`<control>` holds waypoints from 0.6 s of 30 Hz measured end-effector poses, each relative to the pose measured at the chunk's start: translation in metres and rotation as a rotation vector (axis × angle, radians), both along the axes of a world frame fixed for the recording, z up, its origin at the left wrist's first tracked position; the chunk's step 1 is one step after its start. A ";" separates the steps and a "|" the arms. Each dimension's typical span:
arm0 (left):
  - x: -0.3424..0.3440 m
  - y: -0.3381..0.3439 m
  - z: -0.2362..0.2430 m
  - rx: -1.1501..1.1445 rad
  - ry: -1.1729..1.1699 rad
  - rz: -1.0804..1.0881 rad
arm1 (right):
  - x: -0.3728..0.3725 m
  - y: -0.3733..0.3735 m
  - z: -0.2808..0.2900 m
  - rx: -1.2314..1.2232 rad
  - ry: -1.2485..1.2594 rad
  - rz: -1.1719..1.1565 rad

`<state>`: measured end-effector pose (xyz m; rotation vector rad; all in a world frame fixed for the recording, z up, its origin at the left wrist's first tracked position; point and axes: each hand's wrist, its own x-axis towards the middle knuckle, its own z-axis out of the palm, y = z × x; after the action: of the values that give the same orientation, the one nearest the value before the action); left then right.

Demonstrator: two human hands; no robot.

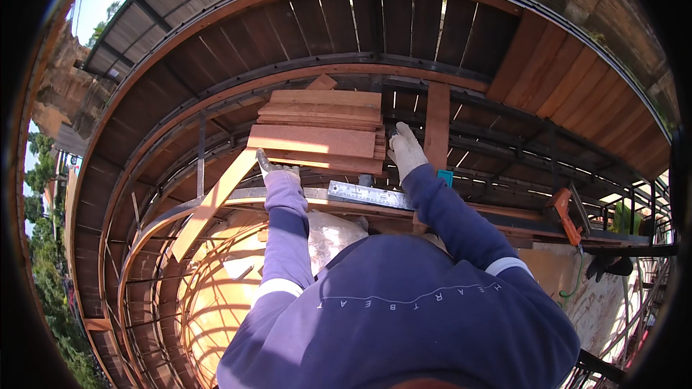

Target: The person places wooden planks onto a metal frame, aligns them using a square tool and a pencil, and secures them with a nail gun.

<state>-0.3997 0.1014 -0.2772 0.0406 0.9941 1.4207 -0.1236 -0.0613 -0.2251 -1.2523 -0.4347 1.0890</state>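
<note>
A stack of reddish-brown wooden boards (317,137) lies across the dark metal framing in front of me. My left hand (277,164), in a pale work glove, is at the stack's near left corner with thumb and fingers apart. Just off the stack's right end is my right hand (407,150), also gloved, its fingers reaching forward; a small gap shows between it and the board ends. I see nothing clearly held in either hand. Closer to me rests a silvery metal bar (370,194), flat on the frame's edge.
One loose plank (216,205) slants down at the left, and another plank (437,122) bridges the beams at the right. A teal object (445,177) sits by my right forearm. Farther right are an orange power tool (563,215) and a green cord (577,274). Curved metal rails (133,245) surround an opening.
</note>
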 end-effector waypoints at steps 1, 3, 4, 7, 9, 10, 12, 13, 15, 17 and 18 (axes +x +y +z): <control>-0.003 0.003 0.001 0.030 -0.021 -0.002 | -0.002 -0.001 -0.011 0.007 -0.063 0.024; 0.000 0.000 0.009 0.056 0.115 -0.032 | -0.003 0.001 -0.044 0.010 -0.194 0.052; -0.009 0.001 0.003 0.045 0.074 -0.036 | -0.014 -0.004 -0.021 -0.078 -0.325 0.129; -0.019 -0.003 0.000 0.054 0.076 -0.099 | -0.019 -0.007 -0.004 -0.146 -0.396 0.212; -0.028 -0.009 -0.002 -0.020 0.149 0.003 | -0.012 -0.012 0.001 -0.066 -0.332 0.234; -0.024 -0.018 0.007 0.016 0.274 0.018 | -0.007 -0.023 0.011 0.039 -0.270 0.167; -0.028 -0.037 0.018 0.131 0.506 0.064 | 0.023 -0.049 0.038 0.144 -0.217 0.095; -0.039 -0.047 0.010 0.267 0.652 0.027 | 0.042 -0.067 0.038 0.192 -0.309 0.036; -0.024 -0.071 0.025 0.423 0.740 0.040 | 0.079 -0.103 0.038 0.076 -0.435 -0.115; -0.017 -0.095 0.033 0.453 0.884 -0.138 | 0.113 -0.127 0.007 -0.178 -0.644 -0.106; -0.012 -0.109 0.031 0.485 0.982 -0.245 | 0.114 -0.134 0.008 -0.315 -0.677 -0.013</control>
<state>-0.4114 -0.0073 -0.2462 1.2711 1.3212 1.3726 -0.0093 -0.1957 -0.2169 -1.9035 -0.7800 0.7124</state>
